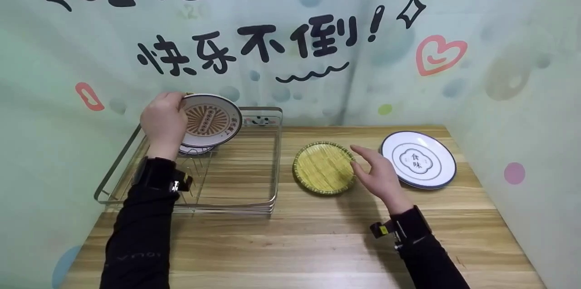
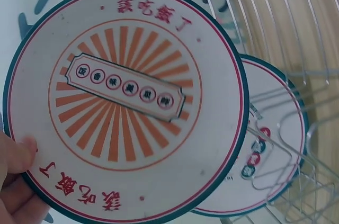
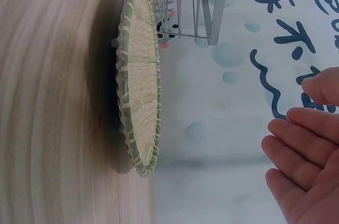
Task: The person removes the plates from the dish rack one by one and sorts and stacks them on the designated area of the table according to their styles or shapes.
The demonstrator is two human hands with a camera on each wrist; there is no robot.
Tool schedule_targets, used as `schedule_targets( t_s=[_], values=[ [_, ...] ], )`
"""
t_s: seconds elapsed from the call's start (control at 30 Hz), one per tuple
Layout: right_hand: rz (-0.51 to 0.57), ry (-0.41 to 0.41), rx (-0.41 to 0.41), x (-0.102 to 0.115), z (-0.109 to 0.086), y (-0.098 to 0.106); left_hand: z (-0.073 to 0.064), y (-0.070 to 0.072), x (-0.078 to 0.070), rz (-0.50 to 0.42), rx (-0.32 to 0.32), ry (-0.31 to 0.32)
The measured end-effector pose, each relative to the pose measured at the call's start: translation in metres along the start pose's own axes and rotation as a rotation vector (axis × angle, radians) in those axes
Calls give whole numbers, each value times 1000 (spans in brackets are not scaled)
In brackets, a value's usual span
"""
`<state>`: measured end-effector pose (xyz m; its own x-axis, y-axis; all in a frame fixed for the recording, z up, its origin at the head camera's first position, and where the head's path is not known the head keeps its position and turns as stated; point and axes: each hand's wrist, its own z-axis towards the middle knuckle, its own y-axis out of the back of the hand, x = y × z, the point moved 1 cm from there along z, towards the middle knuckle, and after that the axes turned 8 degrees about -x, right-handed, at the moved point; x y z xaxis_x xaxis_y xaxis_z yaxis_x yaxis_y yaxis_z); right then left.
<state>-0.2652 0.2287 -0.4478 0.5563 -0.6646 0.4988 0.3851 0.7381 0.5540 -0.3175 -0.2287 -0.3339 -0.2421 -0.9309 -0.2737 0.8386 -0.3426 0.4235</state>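
My left hand point(image 1: 164, 119) pinches the rim of a white plate point(image 2: 124, 102) with a dark rim and an orange sunburst print. The plate is held tilted above the wire dish rack point(image 1: 272, 171). Behind and below it, a second plate point(image 2: 275, 134) with round red and green marks stands in the rack's wires. My right hand point(image 1: 377, 176) hovers with fingers extended and nothing in them, between a round woven bamboo tray point(image 1: 324, 167) and a white plate with a blue rim point(image 1: 442, 166). In the right wrist view the palm and fingers show at the right, apart from the tray.
The wooden tabletop point(image 1: 308, 248) runs in front of the rack and tray. A printed curtain point(image 1: 290, 94) with large black characters hangs right behind the table, and more curtain closes off both sides.
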Motion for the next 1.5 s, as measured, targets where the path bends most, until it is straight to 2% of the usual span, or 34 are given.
schedule_targets(
  t_s=[0.27,0.57,0.83,0.93,1.07,1.2,1.37,1.5],
  values=[
    [-5,17,-2,0,-1,-2,1,2,-7,-71,40,119],
    [-18,36,-7,0,-2,-8,-2,3,-11,-134,40,224],
    [4,9,15,3,-4,-10,-1,3,-19,-177,97,317],
    [14,-5,27,5,-3,-11,-3,2,-22,-189,109,326],
    [34,-14,37,7,-4,-13,-5,0,-27,-206,113,309],
    [70,0,23,9,-4,-17,-5,-2,-34,-249,116,303],
    [110,14,3,13,-3,-21,-6,-3,-45,-312,141,333],
    [141,-4,-3,20,-2,-21,-8,-3,-56,-342,178,363]
  ],
)
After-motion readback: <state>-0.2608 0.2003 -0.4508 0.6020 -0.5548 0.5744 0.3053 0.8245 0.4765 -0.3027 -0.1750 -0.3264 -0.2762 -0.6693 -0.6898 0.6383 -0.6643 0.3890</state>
